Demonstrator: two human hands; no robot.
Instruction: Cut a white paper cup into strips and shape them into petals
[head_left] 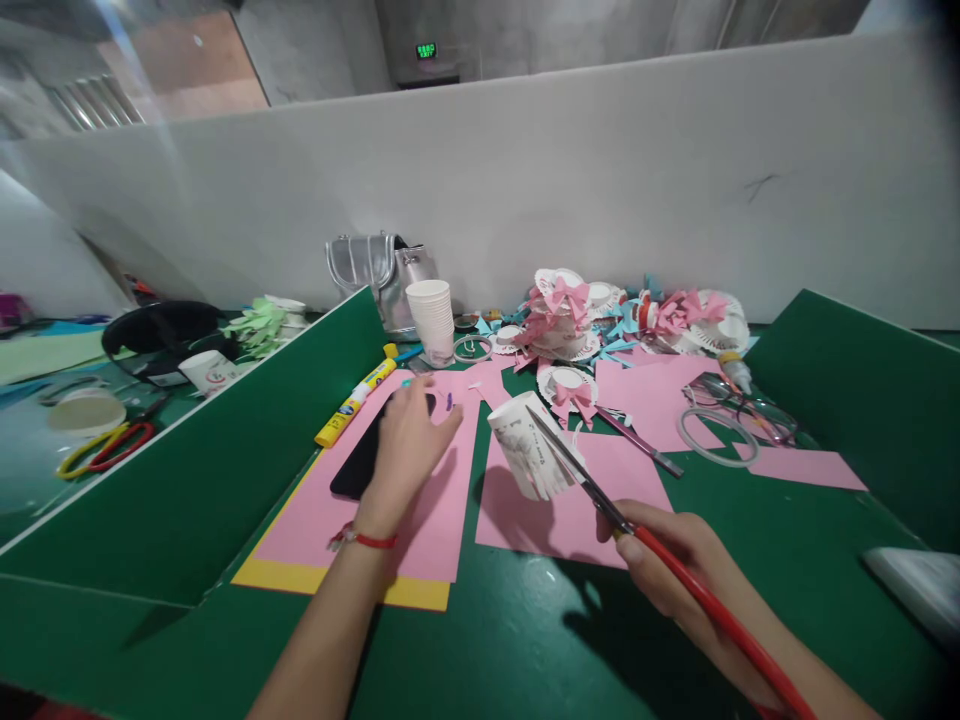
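Note:
My right hand [675, 550] is closed around red-handled scissors [600, 495], their blades pointing up and left. A white printed paper cup [529, 450], its lower edge cut into strips, lies tilted at the blades over a pink sheet [510, 515]. Whether my right fingers also pinch the cup's strips cannot be made out. My left hand [411, 430], with a red bracelet at the wrist, is open with fingers apart above a black phone [356, 465]. I cannot tell if it touches the phone, which lies on a pink sheet [442, 500].
A yellow glue stick [352, 405] lies along the left green divider [247, 440]. Behind stand stacked paper cups [431, 310] and a silver backpack [367, 270]. Paper hats with pink bows [566, 300] are piled at the back. Tape [718, 437] and glasses [769, 415] lie right.

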